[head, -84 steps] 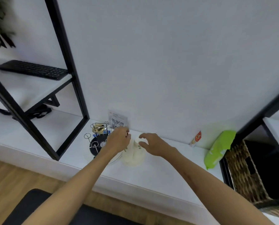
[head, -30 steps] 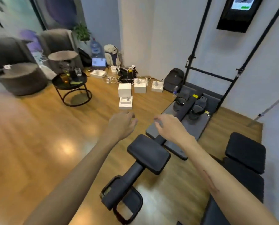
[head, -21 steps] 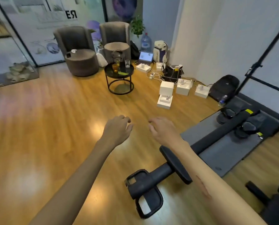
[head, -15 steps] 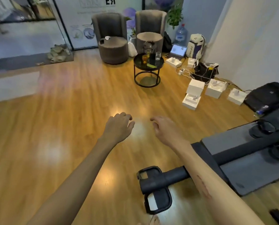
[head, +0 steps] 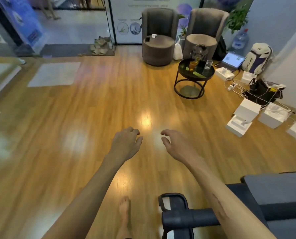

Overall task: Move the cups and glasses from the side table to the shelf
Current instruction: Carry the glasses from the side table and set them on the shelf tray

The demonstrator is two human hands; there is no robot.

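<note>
both arms reach out over the wood floor (head: 92, 109) at the centre of the frame; the left hand (head: 126, 144) hangs with loosely curled fingers, its grip empty; the right hand (head: 176, 145) is spread apart, holding nothing; the round black table (head: 183, 73) stands well apart at the upper right, carrying an amber glass (head: 193, 66) and a clear glass (head: 207, 66); 2 grey armchairs (head: 158, 37) sit behind it

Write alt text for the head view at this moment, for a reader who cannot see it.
Both bare hands, left hand and right hand, reach forward empty over a wooden floor. Ahead to the right, a round black side table holds an amber glass and a clear glass, in front of two grey armchairs.
</note>
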